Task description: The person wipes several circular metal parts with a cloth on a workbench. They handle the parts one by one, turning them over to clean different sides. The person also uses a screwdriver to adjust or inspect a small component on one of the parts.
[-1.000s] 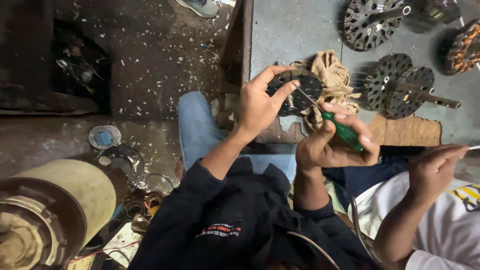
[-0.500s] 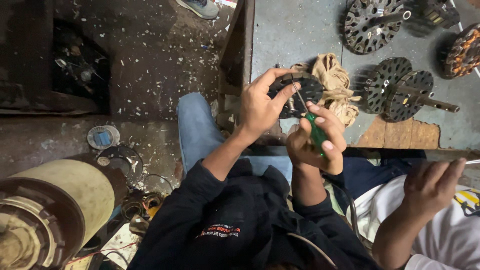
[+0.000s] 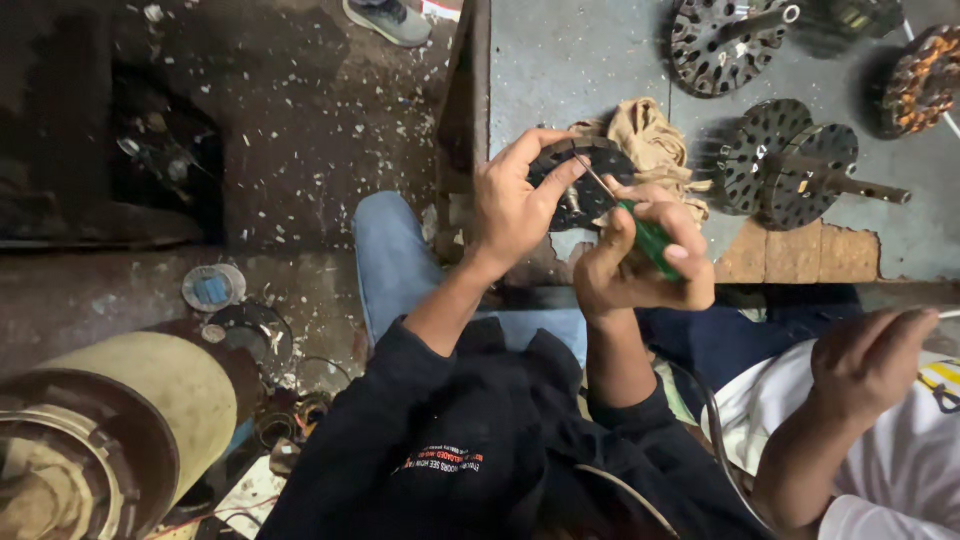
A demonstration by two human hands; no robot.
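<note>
The left hand (image 3: pixel 515 205) is clamped over the near-left rim of a dark round slotted core (image 3: pixel 585 185), thumb out along its face and fingers curled over the top edge, which pins the piece flat so it cannot turn or slide. The right hand (image 3: pixel 640 265) is clenched around the green handle of a screwdriver (image 3: pixel 650 238); the thin metal shaft runs up and left from the fist and its tip meets the face of the core just beside the left thumb. Held that short and that steeply, the tool looks set for prying or picking at something small in the core's slots, though the exact spot under the tip is too dark to make out.

The core rests at the near edge of the grey counter (image 3: pixel 560 70), bedded partly on a crumpled tan rag (image 3: pixel 650 135) that seems to cushion it and stop it skating. Farther right on the counter stand similar black slotted discs on shafts (image 3: pixel 795 170), another one (image 3: pixel 725 40) at the far side, and a copper-wound piece (image 3: pixel 920 80) at the far right. A brick-coloured slab (image 3: pixel 800 255) lies along the near edge.

Nearer right, another person's hand (image 3: pixel 865 360) hangs loosely curled above a white garment, apart from the work. On the littered floor (image 3: pixel 290 130) to the left sits a large pale drum (image 3: pixel 130 400).
</note>
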